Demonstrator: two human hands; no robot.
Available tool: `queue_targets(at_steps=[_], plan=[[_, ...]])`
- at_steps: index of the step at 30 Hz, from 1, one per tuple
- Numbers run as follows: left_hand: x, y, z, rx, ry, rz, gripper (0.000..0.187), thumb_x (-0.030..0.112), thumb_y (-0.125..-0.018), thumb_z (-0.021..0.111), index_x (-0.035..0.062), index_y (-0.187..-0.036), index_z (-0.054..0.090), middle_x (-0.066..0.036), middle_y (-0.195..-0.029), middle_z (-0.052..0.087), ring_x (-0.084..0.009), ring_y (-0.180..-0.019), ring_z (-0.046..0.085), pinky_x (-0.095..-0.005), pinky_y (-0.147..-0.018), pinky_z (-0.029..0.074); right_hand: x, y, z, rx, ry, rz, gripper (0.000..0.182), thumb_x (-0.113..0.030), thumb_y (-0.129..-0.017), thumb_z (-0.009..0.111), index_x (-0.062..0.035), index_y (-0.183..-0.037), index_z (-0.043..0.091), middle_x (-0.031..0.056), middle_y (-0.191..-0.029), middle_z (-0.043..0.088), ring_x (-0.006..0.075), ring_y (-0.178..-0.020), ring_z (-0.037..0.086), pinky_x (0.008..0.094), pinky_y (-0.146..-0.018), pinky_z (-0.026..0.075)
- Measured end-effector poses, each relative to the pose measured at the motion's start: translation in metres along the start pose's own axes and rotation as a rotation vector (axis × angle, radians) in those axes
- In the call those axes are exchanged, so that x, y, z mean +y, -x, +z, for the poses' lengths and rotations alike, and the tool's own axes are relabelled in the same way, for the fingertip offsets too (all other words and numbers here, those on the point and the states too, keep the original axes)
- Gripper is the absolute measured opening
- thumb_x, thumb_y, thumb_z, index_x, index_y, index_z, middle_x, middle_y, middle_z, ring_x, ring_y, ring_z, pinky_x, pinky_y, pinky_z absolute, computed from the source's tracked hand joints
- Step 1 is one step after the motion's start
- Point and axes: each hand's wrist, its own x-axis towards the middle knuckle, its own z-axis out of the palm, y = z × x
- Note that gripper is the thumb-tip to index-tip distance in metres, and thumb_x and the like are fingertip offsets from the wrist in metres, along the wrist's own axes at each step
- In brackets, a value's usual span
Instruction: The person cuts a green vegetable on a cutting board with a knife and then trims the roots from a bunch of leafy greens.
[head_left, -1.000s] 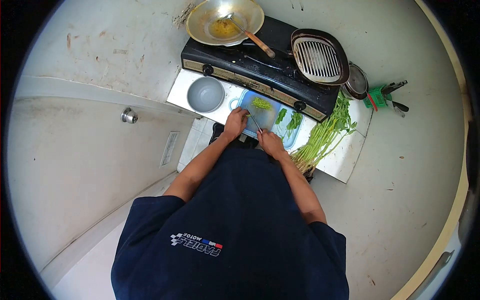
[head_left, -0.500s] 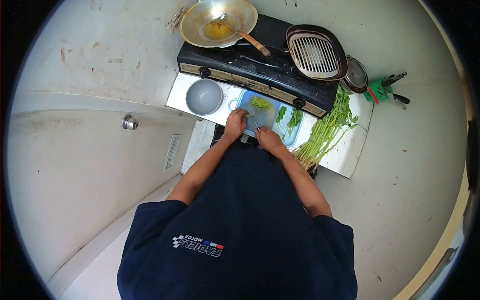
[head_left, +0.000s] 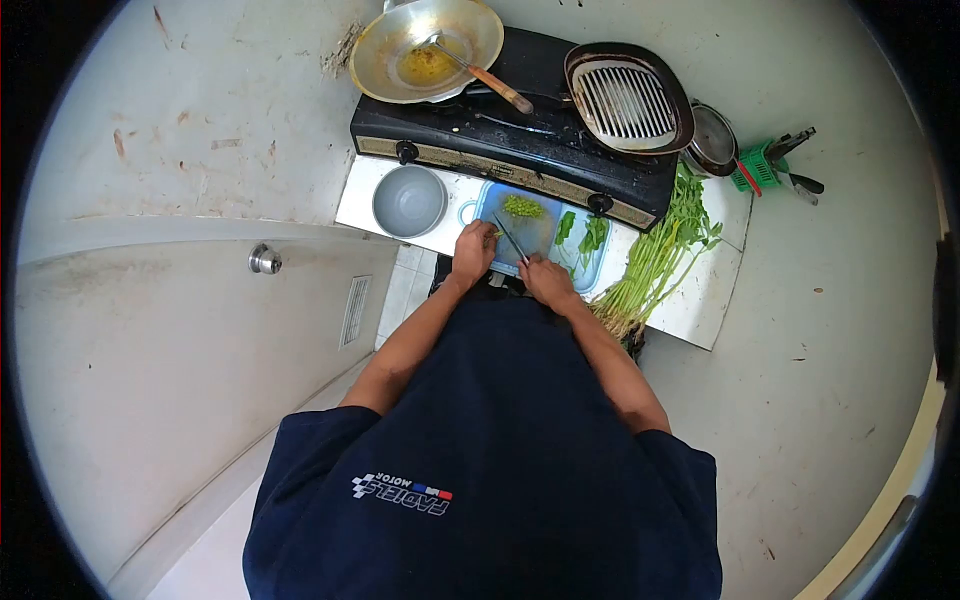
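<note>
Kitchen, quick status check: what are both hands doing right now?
Right hand grips knife over blue cutting board. Left hand pins a green stem, chopped greens just beyond. Nothing blocking the blade.

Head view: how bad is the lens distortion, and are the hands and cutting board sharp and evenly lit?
Head view: strong fisheye, black corners, walls bowed along the rim. Light is soft and even, with no hard shadows; a mild sheen on the wok. The left hand, right hand, knife and cutting board are small near the centre, reasonably sharp, no obvious motion blur; fine detail of the chopped greens is lost.
</note>
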Motion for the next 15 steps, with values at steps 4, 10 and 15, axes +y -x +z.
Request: queue_targets(at_steps=[4, 10, 15], plan=[[-0.006, -0.001, 0.003, 0.010, 0.004, 0.025, 0.016, -0.003, -0.081, 0.070, 0.0002, -0.096, 0.069, -0.017, -0.090, 0.064, -0.0388, -0.089, 0.065, -0.0456, -0.080, 0.053, -0.004, 0.001, -0.009, 0.024, -0.003, -0.009, 0.051, -0.039, -0.107, 0.045, 0.0063, -0.097, 0.064, 0.0292, -0.082, 0.071, 0.0478, -0.077, 0.071, 0.0547, -0.072, 0.057], [-0.004, -0.002, 0.003, -0.016, -0.021, -0.013, 0.017, -0.003, -0.080, 0.070, 0.0007, -0.096, 0.069, -0.017, -0.089, 0.063, -0.0384, -0.089, 0.065, -0.0454, -0.080, 0.053, -0.005, -0.005, -0.002, 0.075, 0.041, -0.076, 0.048, -0.038, -0.107, 0.046, 0.0048, -0.097, 0.066, 0.0269, -0.078, 0.071, 0.0458, -0.076, 0.071, 0.0527, -0.071, 0.058], [-0.004, -0.003, 0.002, -0.018, -0.009, -0.007, 0.015, -0.003, -0.080, 0.071, 0.0002, -0.095, 0.070, -0.017, -0.088, 0.062, -0.0380, -0.086, 0.064, -0.0455, -0.077, 0.051, -0.009, -0.005, -0.004, 0.025, 0.076, -0.060, 0.047, -0.037, -0.107, 0.046, 0.0045, -0.094, 0.066, 0.0254, -0.080, 0.072, 0.0426, -0.075, 0.073, 0.0510, -0.070, 0.058]])
